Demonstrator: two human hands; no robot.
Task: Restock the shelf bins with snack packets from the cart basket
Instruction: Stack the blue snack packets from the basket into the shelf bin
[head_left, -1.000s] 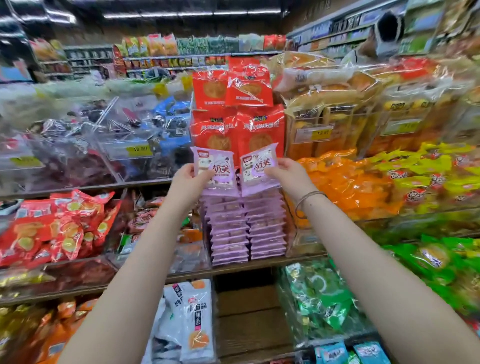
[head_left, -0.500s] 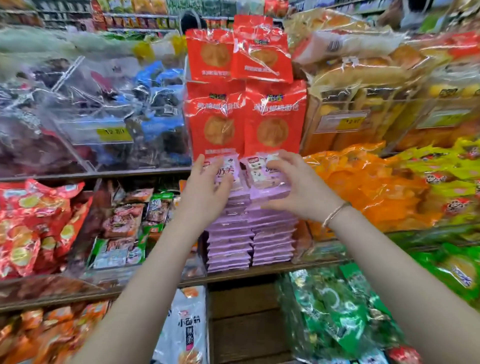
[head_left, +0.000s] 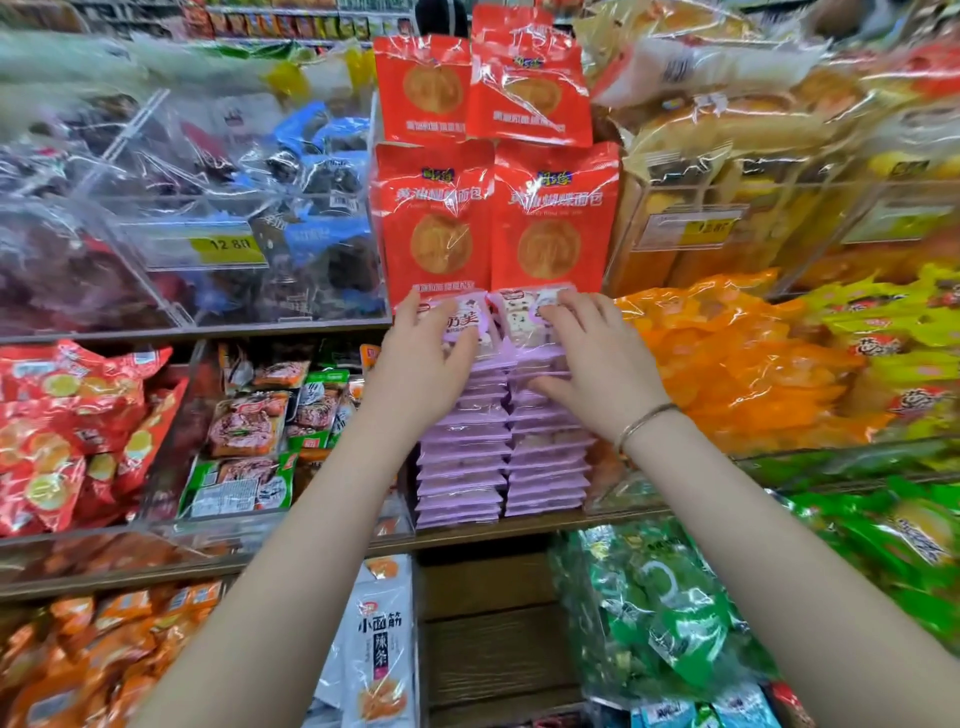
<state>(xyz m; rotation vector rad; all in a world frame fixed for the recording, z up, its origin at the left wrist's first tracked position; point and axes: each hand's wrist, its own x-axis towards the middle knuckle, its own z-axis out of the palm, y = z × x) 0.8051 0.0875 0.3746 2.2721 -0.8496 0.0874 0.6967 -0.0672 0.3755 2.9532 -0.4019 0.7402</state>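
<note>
Well left of the stacks (head_left: 462, 470) you have red packets (head_left: 62, 431) piled in a bin, and up-left of the stacks a clear bin (head_left: 156, 291) with a yellow tag (head_left: 228, 244) reading 12.80. Just left of the stacks lie meat packs (head_left: 244, 426) in pink and green wrappers. Below-left of the stacks are orange packs (head_left: 104, 649), and just below their left edge stands a white bag (head_left: 382, 639). Your left hand (head_left: 423, 364) lies on top of the left stack, fingers straight and loose, with the thumb laid across the left packet (head_left: 467, 325). That packet sits flat as the top of the stack, and nothing is gripped. The stacks are 2 neat columns of purple packets, side by side, standing on the shelf (head_left: 519, 534). Directly above the stacks stand red bags (head_left: 556, 218), 2 in the lower row and more above. The right packet (head_left: 522, 317) tops the right stack. Your right hand (head_left: 597, 364) rests on it with fingers spread and only slightly bent, the thumb stretched along the stack's front edge, so it presses rather than pinches. A bangle (head_left: 644, 422) rings that wrist, just right of the stacks. Right of the stacks spreads a heap of orange bags (head_left: 727, 358). Up-right of the stacks is bread (head_left: 727, 124) in clear wrap, well right are yellow packs (head_left: 904, 322), and below-right are green bags (head_left: 670, 618).
</note>
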